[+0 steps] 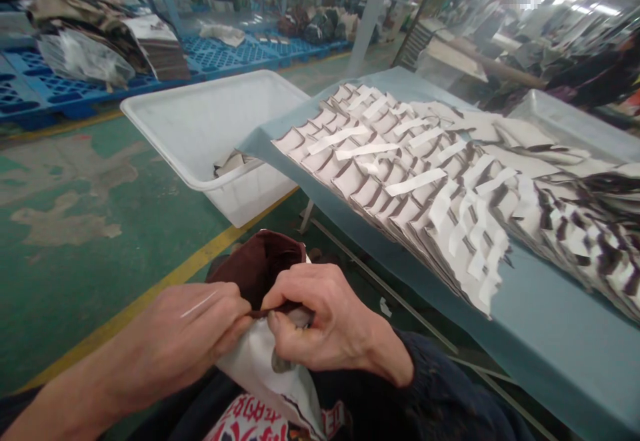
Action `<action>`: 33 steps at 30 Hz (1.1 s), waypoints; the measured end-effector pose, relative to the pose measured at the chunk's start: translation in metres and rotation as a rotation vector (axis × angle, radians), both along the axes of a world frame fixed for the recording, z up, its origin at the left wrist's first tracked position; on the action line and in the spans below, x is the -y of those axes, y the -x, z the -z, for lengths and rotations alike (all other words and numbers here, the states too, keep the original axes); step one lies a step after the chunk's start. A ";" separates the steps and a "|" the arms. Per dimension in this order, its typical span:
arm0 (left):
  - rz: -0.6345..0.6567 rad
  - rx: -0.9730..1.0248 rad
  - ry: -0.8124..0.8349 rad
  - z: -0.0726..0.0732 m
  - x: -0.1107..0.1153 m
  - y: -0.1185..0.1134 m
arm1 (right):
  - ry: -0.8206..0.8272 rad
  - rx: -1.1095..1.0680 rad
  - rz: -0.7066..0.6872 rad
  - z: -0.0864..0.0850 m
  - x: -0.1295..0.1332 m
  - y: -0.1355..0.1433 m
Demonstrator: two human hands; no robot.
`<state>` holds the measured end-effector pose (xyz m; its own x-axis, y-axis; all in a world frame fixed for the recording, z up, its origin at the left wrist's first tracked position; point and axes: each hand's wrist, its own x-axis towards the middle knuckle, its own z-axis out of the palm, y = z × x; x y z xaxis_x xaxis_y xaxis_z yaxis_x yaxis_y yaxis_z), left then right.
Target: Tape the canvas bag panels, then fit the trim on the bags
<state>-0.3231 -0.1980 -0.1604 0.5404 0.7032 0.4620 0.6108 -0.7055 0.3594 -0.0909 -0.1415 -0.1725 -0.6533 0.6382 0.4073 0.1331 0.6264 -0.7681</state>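
Note:
Low in the head view, my left hand [200, 324] is closed on the edge of a brown and white fabric piece [255, 354]. Close beside it on the right, my right hand [325, 314] pinches the same edge between thumb and forefinger. The brown part [255, 264] of the fabric opens out beyond my hands, and its white part hangs toward my lap. Something small and grey shows at my right fingers; I cannot make out what it is. Below lies a white item with red printed characters [255, 418].
To the right, a blue-grey table [545, 321] bears stacked pale pieces with dark edges and white strips [415, 181]. A white bin [200, 114] with some fabric inside stands ahead on the green floor. Blue pallets [215, 54] hold goods further back.

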 end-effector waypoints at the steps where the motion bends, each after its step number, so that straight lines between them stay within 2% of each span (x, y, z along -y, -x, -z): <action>1: -0.007 0.010 0.022 0.003 0.001 0.004 | 0.015 -0.002 -0.009 0.002 0.000 0.001; 5: -0.012 0.133 0.223 0.012 0.003 0.020 | 0.075 0.008 -0.043 0.001 -0.002 0.000; 8: 0.011 0.197 0.377 0.012 0.001 0.020 | 0.045 0.029 -0.058 -0.006 -0.004 -0.006; 10: -0.006 0.209 0.424 0.008 -0.002 0.012 | -0.020 0.033 -0.069 -0.011 -0.005 -0.010; 13: -0.065 0.190 0.406 0.000 -0.005 -0.006 | -0.112 0.068 -0.063 -0.015 -0.006 -0.013; 17: -0.145 0.180 0.439 -0.010 -0.009 -0.024 | -0.153 0.200 -0.028 -0.017 -0.006 -0.017; 20: -0.164 0.288 0.660 -0.010 -0.011 -0.026 | -0.113 0.195 -0.030 -0.017 -0.007 -0.022; 23: -0.155 0.538 0.996 0.001 -0.010 -0.022 | -0.045 0.163 -0.064 -0.012 -0.011 -0.026; 25: -0.186 0.641 1.096 0.010 -0.008 -0.017 | -0.001 0.132 -0.082 -0.006 -0.013 -0.028; 29: -0.203 0.612 1.067 0.018 -0.006 -0.009 | -0.008 0.052 -0.064 0.000 -0.015 -0.032; 33: -0.162 0.497 0.934 0.011 -0.007 -0.003 | -0.141 0.028 -0.085 -0.008 -0.014 -0.036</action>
<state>-0.3200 -0.1906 -0.1717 0.3080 0.9388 -0.1544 0.3092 0.0547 0.9494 -0.0548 -0.1272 -0.1644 -0.7149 0.5178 0.4699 0.0951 0.7378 -0.6683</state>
